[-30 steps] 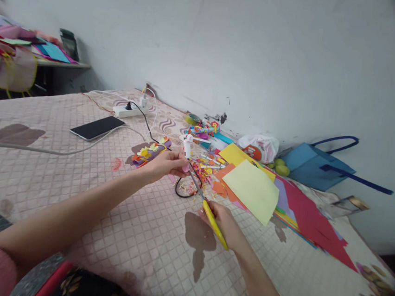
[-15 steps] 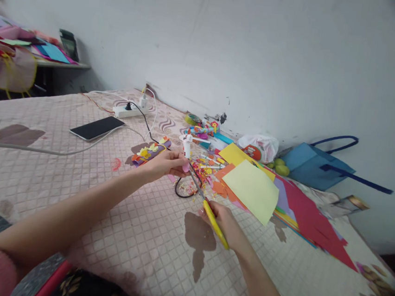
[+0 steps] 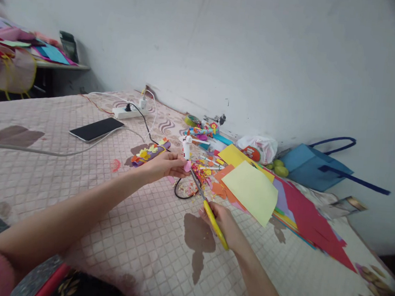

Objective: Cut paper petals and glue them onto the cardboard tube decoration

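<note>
Between the thumb and fingers of my left hand (image 3: pixel 166 166) is a small piece of pink paper (image 3: pixel 187 166). My right hand (image 3: pixel 223 220) grips scissors (image 3: pixel 215 224) with yellow handles; their metal blades reach up to the edge of the pink paper. Whether the blades are parted is too small to tell. Just beyond my left fingertips stands a white glue gun (image 3: pixel 187 148), its lower part hidden by the hand. A purple roll with yellow flowers (image 3: pixel 150 152) lies behind my left wrist. Small paper scraps (image 3: pixel 204 173) are scattered beyond the scissors.
Coloured paper sheets (image 3: pixel 252 188) are piled on the right, near a blue bag (image 3: pixel 316 166) and a white plastic bag (image 3: pixel 258 148). At the left lie a phone (image 3: pixel 96 129) and a power strip (image 3: pixel 129 112) with cables. A black cord (image 3: pixel 175 192) loops under the blades.
The scissor tips have shifted slightly down and right against the pink paper, which has turned a little in my left fingers. Both hands stay almost in place.
</note>
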A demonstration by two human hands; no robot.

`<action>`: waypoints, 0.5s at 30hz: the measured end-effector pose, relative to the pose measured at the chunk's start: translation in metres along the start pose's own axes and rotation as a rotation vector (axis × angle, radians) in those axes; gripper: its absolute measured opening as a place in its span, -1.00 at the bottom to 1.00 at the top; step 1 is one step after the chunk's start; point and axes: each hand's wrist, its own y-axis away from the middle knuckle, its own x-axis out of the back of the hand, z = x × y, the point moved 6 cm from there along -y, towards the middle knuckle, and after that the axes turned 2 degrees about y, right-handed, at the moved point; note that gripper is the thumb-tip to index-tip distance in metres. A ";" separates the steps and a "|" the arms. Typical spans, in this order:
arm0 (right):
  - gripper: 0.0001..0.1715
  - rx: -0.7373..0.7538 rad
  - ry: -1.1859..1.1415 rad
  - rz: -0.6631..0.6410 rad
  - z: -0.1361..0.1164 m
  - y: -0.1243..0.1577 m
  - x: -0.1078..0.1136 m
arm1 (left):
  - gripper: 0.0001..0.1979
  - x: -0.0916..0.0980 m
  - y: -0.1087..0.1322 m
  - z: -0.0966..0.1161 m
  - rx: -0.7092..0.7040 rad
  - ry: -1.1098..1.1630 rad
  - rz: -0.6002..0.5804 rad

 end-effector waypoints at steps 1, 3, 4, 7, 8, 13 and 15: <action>-0.64 -0.001 0.006 -0.002 0.000 0.000 0.000 | -0.82 0.000 0.000 0.000 -0.003 -0.006 0.002; -0.65 -0.004 0.022 -0.006 0.001 0.000 0.000 | -0.81 0.000 0.001 0.001 -0.008 -0.020 0.006; -0.65 -0.005 0.030 -0.007 0.001 0.000 0.000 | -0.81 0.000 0.001 0.002 -0.010 -0.027 0.006; -0.65 -0.005 0.054 -0.004 0.001 -0.001 0.000 | -0.80 -0.001 0.002 0.003 -0.014 -0.047 -0.001; -0.65 -0.003 0.063 0.000 0.001 -0.001 0.000 | -0.80 -0.001 0.002 0.003 -0.016 -0.053 -0.003; -0.67 0.030 0.067 0.011 -0.002 0.000 0.001 | -0.81 -0.001 0.002 0.003 -0.022 -0.058 -0.008; -0.69 0.036 0.065 0.013 -0.003 0.001 0.001 | -0.80 -0.001 0.001 0.003 -0.026 -0.060 -0.017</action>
